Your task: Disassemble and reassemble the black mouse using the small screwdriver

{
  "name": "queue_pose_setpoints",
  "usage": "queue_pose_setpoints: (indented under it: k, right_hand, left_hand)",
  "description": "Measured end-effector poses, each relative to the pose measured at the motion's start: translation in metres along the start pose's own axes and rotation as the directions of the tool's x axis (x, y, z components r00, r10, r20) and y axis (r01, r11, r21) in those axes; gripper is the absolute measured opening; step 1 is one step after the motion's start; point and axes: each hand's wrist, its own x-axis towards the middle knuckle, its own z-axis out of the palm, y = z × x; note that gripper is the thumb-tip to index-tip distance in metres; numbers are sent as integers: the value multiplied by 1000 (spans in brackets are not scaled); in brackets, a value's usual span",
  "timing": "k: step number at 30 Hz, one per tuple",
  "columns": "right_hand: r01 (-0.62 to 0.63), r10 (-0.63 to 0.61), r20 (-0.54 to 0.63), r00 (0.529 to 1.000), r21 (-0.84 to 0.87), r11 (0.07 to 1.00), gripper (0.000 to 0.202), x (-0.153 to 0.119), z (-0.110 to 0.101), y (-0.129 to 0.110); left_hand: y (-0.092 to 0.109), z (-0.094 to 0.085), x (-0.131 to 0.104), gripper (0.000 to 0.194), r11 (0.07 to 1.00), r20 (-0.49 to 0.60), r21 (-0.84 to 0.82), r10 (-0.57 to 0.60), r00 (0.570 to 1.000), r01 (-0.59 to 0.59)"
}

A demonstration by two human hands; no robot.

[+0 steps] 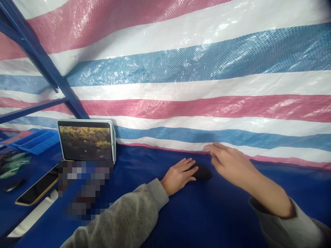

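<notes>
On the blue surface [196,213] lies a dark, rounded object [203,171], partly covered by fingers. My left hand [179,175] rests at its left side, fingers spread, the fingertips touching it. My right hand [223,160] is raised just to the right of and above the dark object, near the striped sheet. Its index finger points left and the other fingers are curled under; no object shows in it. Grey sleeves cover both forearms.
Red, white and blue striped sheeting [181,65] hangs behind. A tablet [85,143] stands at left, with a phone [38,186], a blue tray [38,141], green packets [15,165] and a blue metal frame [43,55] nearby. A pixelated patch hides part of the surface.
</notes>
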Motion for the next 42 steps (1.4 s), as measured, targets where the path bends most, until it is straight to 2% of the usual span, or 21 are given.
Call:
queue_pose_setpoints:
  k: [10,16,22,26,33,38,42]
  right_hand:
    - [-4,4,24,1000,18,1000,34,-1,-3,-6]
    - [13,-13,2,1000,-40,999,46,-1,-1,-7]
    - [-4,4,7,1000,-54,999,28,-2,-3,-7]
    - [-8,15,47,999,-142,990,39,-1,0,-5]
    - [71,-71,4,997,-57,996,46,-3,-3,-11]
    - [38,-42,-58,997,-69,997,36,-2,1,-8]
    - [44,-47,-37,998,-93,995,41,-1,4,-5]
  left_hand:
    - [-1,0,0,41,1000,7,2,1,1000,-1]
    - [-1,0,1,41,1000,19,-5,-14,1000,14]
    - [-2,1,1,41,999,31,-31,-43,999,44]
    - [-1,0,1,40,1000,32,-24,-19,999,20]
    - [-1,0,0,40,1000,23,-14,-14,1000,14]
    - [-1,0,1,40,1000,28,-12,-25,999,26]
    - [-1,-1,1,40,999,23,-26,-21,1000,22]
